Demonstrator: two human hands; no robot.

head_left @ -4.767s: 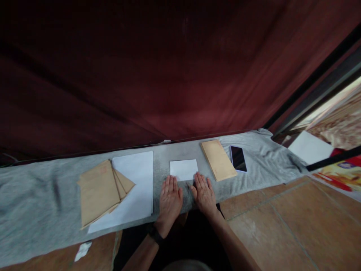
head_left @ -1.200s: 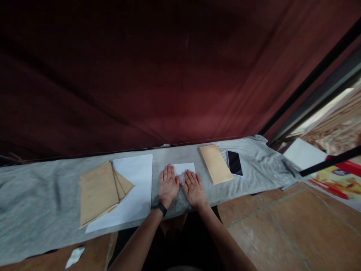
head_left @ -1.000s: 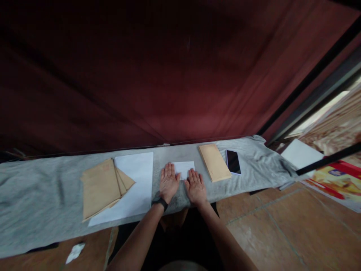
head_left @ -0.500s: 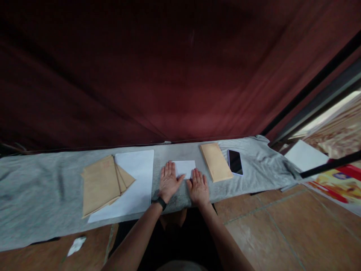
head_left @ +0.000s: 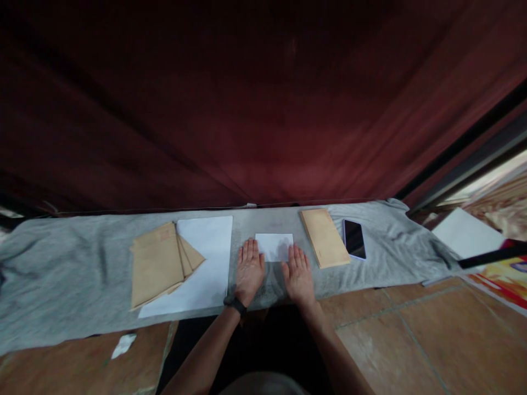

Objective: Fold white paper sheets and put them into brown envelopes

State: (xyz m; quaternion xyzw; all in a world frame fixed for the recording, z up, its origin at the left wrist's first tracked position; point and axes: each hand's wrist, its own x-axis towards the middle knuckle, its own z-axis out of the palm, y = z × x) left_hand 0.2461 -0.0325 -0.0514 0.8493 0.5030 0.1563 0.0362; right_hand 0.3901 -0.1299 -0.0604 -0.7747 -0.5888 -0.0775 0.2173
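Note:
A small white folded sheet of paper (head_left: 273,247) lies flat on the grey cloth between my hands. My left hand (head_left: 249,270) rests palm down at its left edge, fingers stretched forward. At the paper's right edge my right hand (head_left: 298,274) lies flat too, its fingertips touching or just over the corner. Neither hand grasps anything. To the left, a stack of white paper (head_left: 208,274) lies partly under several brown envelopes (head_left: 158,263). Right of my right hand is a pile of brown envelopes (head_left: 326,238).
A phone (head_left: 354,239) lies beside the right-hand pile. The grey cloth (head_left: 90,263) covers a long narrow surface against a dark red curtain (head_left: 263,109). A white scrap (head_left: 123,345) is on the tiled floor (head_left: 391,340). Dark bars (head_left: 457,148) stand at right.
My left thumb has drawn back off the paper, and both hands have shifted slightly toward me and apart. More of the white paper shows. The view has turned slightly left.

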